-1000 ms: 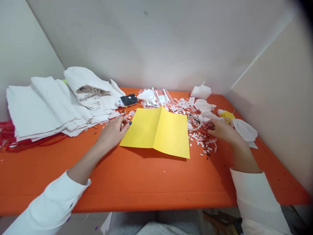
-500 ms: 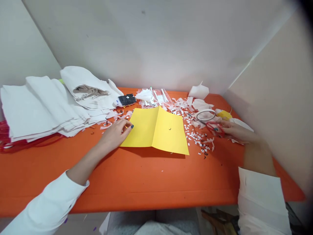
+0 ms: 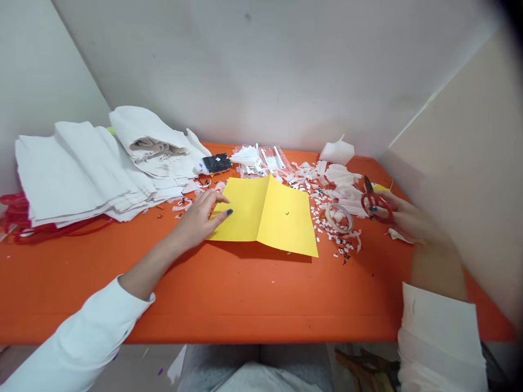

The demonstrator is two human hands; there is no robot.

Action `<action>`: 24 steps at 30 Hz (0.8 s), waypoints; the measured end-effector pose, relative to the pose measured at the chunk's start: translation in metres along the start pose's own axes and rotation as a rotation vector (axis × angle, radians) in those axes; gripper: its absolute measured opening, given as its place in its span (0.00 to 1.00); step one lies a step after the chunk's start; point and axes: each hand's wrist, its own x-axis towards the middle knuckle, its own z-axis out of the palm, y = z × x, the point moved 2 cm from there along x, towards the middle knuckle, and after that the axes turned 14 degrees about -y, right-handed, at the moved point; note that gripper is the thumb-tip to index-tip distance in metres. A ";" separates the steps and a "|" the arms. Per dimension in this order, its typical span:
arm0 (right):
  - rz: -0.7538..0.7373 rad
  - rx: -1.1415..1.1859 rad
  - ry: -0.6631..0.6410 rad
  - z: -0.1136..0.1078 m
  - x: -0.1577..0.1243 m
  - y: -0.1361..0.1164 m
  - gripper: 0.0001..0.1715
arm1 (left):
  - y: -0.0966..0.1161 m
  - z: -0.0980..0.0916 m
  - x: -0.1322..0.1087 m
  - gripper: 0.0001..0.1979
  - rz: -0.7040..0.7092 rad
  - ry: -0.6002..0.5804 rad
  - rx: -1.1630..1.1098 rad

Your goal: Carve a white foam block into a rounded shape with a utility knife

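A yellow sheet of paper (image 3: pixel 245 209) with a raised crease down its middle lies on the orange table in front of me. My left hand (image 3: pixel 202 218) rests at its left edge, thumb and fingers apart, touching the paper without gripping it. To the right, my right hand (image 3: pixel 402 218) has its fingers on the red handles of a pair of scissors (image 3: pixel 376 207), whose blades point up and away. A roll of tape (image 3: pixel 339 219) lies on paper scraps between the sheet and the scissors.
White folded cloth or paper (image 3: pixel 77 169) is stacked at the left, over red straps (image 3: pixel 20 218). A black bundle (image 3: pixel 217 163) and a clear plastic case (image 3: pixel 273 159) with white pens lie at the back. Paper scraps (image 3: pixel 322 212) litter the right side of the orange table (image 3: pixel 245 305).
My right hand has moved to the right with the scissors, which now point upward. The tape roll now lies flatter and nearer on the scraps. My left hand's fingers have spread a little.
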 end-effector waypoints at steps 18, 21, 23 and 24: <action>-0.118 0.289 -0.138 0.104 0.027 -0.041 0.29 | 0.054 0.001 -0.004 0.16 -0.007 0.230 -0.190; -0.127 0.335 -0.189 0.113 0.026 -0.041 0.30 | 0.056 0.004 -0.003 0.19 -0.025 0.201 0.050; -0.145 0.364 -0.249 0.123 0.023 -0.044 0.33 | 0.060 0.009 -0.003 0.20 -0.019 0.171 0.208; -0.157 0.376 -0.294 0.128 0.020 -0.047 0.33 | 0.062 0.013 -0.004 0.20 -0.016 0.153 0.276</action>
